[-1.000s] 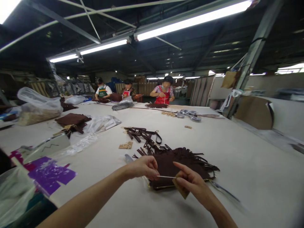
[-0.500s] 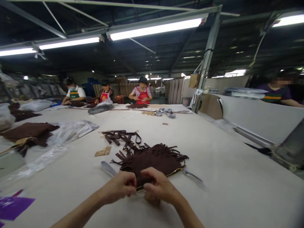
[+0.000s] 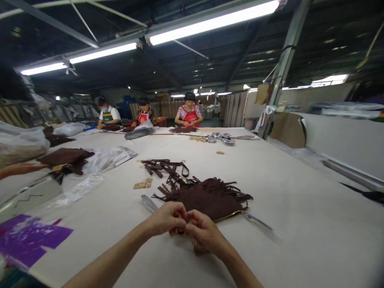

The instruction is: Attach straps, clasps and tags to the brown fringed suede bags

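A dark brown fringed bag (image 3: 204, 200) lies flat, its gold zipper edge (image 3: 229, 216) toward me. At the near edge of the bag, my left hand (image 3: 171, 218) is closed, with thumb and fingers pinched together. My right hand (image 3: 205, 232) pinches beside it, the fingertips of both hands meeting. Whatever thin thing is between them is hidden by the fingers. Below my right hand a tan tag (image 3: 199, 248) partly shows. Plastic-wrapped pieces stick out at the bag's left (image 3: 149, 203) and right (image 3: 258, 222) ends.
Brown wrist straps (image 3: 156, 167) with gold clasps lie behind the bag, near tan tags (image 3: 143, 183). Brown pieces (image 3: 67, 156), clear plastic (image 3: 111, 160) and purple film (image 3: 33, 240) are at left. Tape rolls (image 3: 222, 138) lie farther back. Several people work beyond; an arm (image 3: 24, 170) reaches in at left.
The gap between my hands has closed, and their fingertips now meet. My view has turned a little left, so the table's things appear farther right. An arm has come in at left.
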{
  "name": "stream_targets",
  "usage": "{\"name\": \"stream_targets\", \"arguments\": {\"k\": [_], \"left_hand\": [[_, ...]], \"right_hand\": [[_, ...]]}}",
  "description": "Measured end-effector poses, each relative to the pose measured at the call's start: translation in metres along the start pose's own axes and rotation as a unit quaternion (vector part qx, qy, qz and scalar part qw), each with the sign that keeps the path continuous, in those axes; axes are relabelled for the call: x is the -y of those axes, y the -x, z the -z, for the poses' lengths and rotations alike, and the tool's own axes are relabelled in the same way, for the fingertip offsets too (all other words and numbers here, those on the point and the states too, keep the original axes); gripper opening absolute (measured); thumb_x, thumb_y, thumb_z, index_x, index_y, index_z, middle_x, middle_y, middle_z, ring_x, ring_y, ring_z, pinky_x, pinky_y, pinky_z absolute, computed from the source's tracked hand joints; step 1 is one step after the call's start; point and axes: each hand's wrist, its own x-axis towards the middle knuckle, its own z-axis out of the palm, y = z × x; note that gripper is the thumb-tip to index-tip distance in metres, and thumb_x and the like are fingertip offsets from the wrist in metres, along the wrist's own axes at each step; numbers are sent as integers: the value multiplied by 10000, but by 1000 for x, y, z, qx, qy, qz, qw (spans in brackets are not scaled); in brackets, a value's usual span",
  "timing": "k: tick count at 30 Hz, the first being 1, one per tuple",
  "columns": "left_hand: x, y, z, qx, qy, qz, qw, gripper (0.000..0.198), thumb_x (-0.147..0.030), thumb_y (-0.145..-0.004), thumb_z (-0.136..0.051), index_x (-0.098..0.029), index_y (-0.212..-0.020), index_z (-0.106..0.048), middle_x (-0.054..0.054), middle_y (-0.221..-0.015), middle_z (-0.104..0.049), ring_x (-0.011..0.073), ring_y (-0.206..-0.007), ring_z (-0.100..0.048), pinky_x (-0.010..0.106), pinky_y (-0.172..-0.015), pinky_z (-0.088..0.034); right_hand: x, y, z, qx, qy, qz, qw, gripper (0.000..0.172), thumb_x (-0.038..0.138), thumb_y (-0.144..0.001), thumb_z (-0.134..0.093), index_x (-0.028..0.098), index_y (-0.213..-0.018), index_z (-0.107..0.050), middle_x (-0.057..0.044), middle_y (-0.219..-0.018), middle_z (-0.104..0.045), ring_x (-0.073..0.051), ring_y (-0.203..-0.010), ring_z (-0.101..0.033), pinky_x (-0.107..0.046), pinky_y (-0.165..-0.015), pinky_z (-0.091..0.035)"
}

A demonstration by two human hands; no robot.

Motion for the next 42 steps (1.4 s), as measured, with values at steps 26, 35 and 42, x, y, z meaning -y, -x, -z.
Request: {"name": "stream_targets", "arguments": {"k": [26, 35, 42], "left_hand": [[-76, -13, -22, -32, -193, -228, 954, 98, -125, -728, -482, -186, -767, -547, -35, -643, -567, 111, -598, -510, 208, -559, -384], [-1, -46, -54, -71, -510, -148, 845, 460, -321, -790, -660, -180, -1208, -529, 137, -1310, -536, 316, -1211, -480, 445, -1002, -398], [14, -70, -51, -108, -524, -83, 840, 177, -141, -919, -407, -161, -1000, -562, 128, -1040, -660, 284, -982, -619, 408, -854, -455]], "right_hand": [[38, 16, 31, -43, -143, 48, 988, 313, 448, -813, -721, 208, -995, -636, -2, -790, -648, -94, -553, -531, -205, -484, -464], [50, 57, 136, -262, -150, 134, 944, 310, 467, -701, -814, 233, -758, -619, 39, -638, -558, -55, -485, -403, -107, -352, -238], [45, 78, 163, -301, -131, 154, 932, 305, 454, -663, -842, 209, -698, -663, -18, -755, -642, -123, -718, -524, -171, -613, -465]]}}
